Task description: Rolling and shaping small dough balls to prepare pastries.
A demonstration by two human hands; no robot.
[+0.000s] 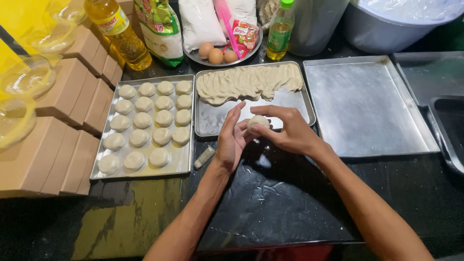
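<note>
Centre of frame: dough ball (257,123) pinched between left hand (231,140) and right hand (290,131), both grips closed on it, above the dark counter (270,198).

Pale beige dough ball (257,122); same beige on rippled dough sheet (249,82). Silver metal trays (367,108), dull grey sheen. Glossy black bench (270,203), yellowish streaks at left. Tan cardboard boxes (53,140). Brown eggs (216,55). Golden oil bottle (121,34).

Trays (145,166) crowd ahead; dark counter (270,203) nearer — free room.
</note>
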